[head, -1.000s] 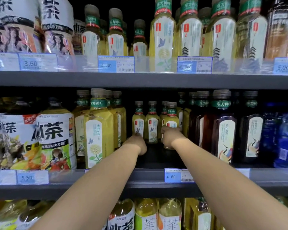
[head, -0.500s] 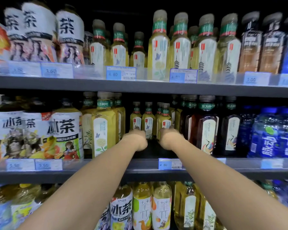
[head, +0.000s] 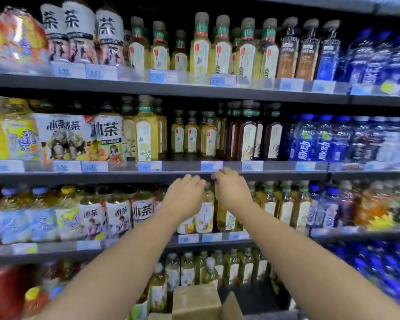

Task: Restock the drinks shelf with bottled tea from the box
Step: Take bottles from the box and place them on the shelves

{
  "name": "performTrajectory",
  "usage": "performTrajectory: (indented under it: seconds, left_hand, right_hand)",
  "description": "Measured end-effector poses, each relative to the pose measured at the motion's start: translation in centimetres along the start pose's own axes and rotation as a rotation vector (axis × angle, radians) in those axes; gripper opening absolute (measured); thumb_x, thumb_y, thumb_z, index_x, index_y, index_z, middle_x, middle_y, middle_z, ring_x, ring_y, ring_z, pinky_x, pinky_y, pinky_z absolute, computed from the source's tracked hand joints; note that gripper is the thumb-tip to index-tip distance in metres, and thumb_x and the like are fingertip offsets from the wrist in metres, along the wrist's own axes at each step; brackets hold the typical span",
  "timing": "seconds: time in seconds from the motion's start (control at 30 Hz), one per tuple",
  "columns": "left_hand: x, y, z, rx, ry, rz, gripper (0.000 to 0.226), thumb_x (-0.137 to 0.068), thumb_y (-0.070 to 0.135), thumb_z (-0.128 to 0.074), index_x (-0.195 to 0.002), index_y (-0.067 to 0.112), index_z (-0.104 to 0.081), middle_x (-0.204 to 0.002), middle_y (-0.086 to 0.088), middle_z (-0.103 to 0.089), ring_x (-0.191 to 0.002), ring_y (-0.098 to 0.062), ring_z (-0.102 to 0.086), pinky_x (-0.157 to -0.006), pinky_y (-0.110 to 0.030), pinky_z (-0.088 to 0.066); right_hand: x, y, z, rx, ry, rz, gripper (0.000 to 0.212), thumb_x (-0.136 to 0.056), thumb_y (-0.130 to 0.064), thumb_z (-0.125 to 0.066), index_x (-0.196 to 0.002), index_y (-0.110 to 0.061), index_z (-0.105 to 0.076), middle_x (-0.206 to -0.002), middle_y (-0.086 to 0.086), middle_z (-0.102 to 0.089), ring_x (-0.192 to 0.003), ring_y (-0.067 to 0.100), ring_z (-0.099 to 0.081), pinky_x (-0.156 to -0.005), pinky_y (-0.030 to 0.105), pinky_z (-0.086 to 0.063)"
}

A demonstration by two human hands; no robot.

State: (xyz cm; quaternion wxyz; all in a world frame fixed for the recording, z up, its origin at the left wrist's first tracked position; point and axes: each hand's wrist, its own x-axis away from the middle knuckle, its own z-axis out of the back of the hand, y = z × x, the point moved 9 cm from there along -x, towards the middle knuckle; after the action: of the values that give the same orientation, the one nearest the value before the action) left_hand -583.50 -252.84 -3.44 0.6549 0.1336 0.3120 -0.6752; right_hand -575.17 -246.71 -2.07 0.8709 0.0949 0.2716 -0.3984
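Several small bottles of yellow tea (head: 191,136) with green neck bands stand at the back of the drinks shelf (head: 185,175), in a gap between taller bottles. My left hand (head: 185,196) and my right hand (head: 231,191) hang side by side just below that shelf's front edge, palms down, fingers loosely curled, holding nothing. They partly cover bottles on the shelf below. The brown cardboard box (head: 195,302) sits at the bottom centre, flaps open; its inside is hidden.
Large yellow tea bottles (head: 146,135) stand left of the gap and dark tea bottles (head: 247,136) right of it. Blue drink bottles (head: 321,139) fill the right side. Price tags (head: 211,166) line the shelf edges. More tea bottles (head: 187,270) stand behind the box.
Both hands have pulled back out of the middle shelf, off the small bottles, and dropped below its front edge. The view has widened and tilted down, and the box has come into sight.
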Motion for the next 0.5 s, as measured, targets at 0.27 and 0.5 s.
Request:
performTrajectory:
  seconds: [0.27,0.5]
  left_hand:
    - [16.7,7.1,-15.7,0.141,-0.317,0.067,0.022,-0.092,0.023,-0.050,-0.108,0.012,-0.060,-0.100,-0.008,-0.065,-0.096,-0.032,-0.062,-0.072,-0.041,-0.048]
    - [29.8,11.9,-31.1,0.307,-0.698,0.212,0.022,-0.100,0.023,-0.043,-0.117,0.014,-0.054,-0.118,-0.007,-0.060,-0.114,-0.029,-0.053,-0.086,-0.040,-0.048]
  right_hand:
    - [18.5,1.4,-18.9,-0.095,-0.359,-0.107,0.034,-0.091,-0.010,-0.051,-0.123,-0.015,-0.061,-0.121,0.010,-0.057,-0.102,0.034,-0.060,-0.080,0.043,-0.054]
    - [32.7,1.6,-36.5,-0.237,-0.736,-0.276,0.034,-0.093,-0.008,-0.046,-0.123,-0.017,-0.059,-0.126,0.010,-0.054,-0.111,0.033,-0.058,-0.087,0.038,-0.050]
